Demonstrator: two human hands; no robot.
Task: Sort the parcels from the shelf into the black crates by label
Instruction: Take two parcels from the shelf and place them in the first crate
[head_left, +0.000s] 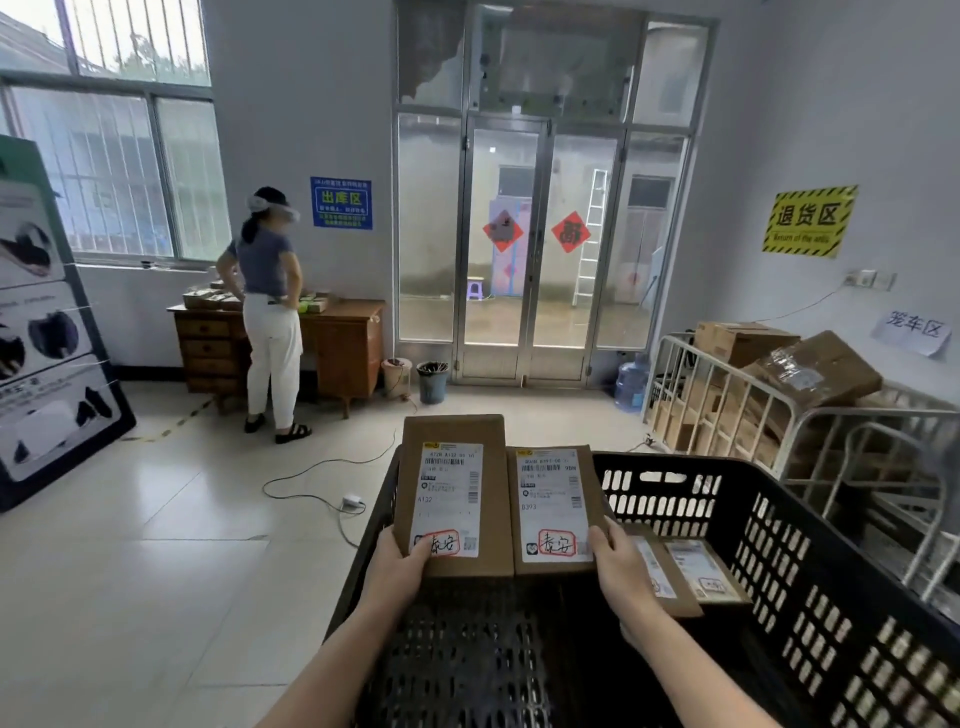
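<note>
In the lower centre of the frame, the left hand (397, 564) is gripping the bottom left corner of a flat brown cardboard parcel marked A132 (452, 493), its thumb lying on the white label and its fingers curling underneath. Just beside it, the right hand (621, 566) is gripping the bottom right corner of a second flat brown cardboard parcel marked B393 (553, 509), thumb on top in the same way. The two parcels are being held side by side with their labels facing up, each label showing a red-ringed handwritten mark near its lower end. Both are hovering over the left part of a large black perforated plastic crate (779, 545), which is filling the lower right of the frame. Inside the crate, right of the right hand, a third brown labelled parcel (655, 571) is lying flat, partly hidden by that hand, with a fourth brown labelled parcel (704, 571) touching its right side.

At the middle left, another person (270, 312) in a blue top and white trousers is standing at a brown wooden desk (343, 348) carrying small boxes. At the right edge, a white metal cage cart (810, 415) is holding large cardboard boxes.
</note>
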